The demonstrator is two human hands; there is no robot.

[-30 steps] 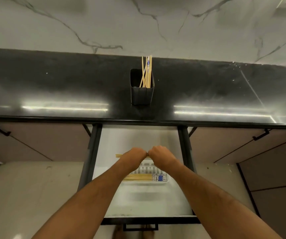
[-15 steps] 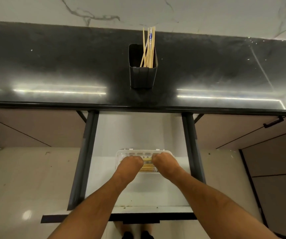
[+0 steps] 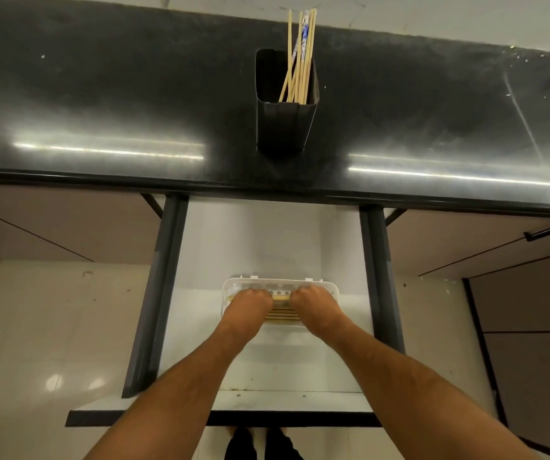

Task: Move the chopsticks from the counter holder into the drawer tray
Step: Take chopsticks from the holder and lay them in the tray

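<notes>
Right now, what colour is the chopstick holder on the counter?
Black, or very dark grey: the holder shows best in the head view.

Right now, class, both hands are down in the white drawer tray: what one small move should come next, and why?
Probably let go and lift the hands out of the tray. The left hand and right hand sit curled over chopsticks lying flat in the tray, so that batch looks placed. More chopsticks stand in the black holder on the counter, so another trip seems needed.
</notes>
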